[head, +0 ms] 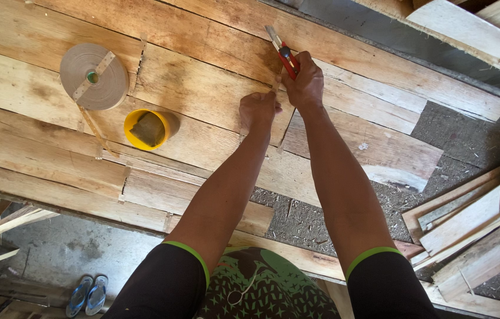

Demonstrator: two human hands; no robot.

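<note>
I am closing my right hand [304, 82] around a red-handled utility knife with a bare metal blade [281, 51], the blade pointing away from me over the seam between two rough, pale wooden veneer sheets [214, 88] laid on the worktop. My left hand [257, 111] is clenching into a fist, its grip pinching a thin brown paper strip [279, 127] against the grainy wood just beside the knife. Several seams are already carrying tape; others are lying bare. A flat roll of brown paper tape [94, 76] and a round yellow plastic cup holding a damp sponge [146, 129] are sitting to my left, well apart.
</note>
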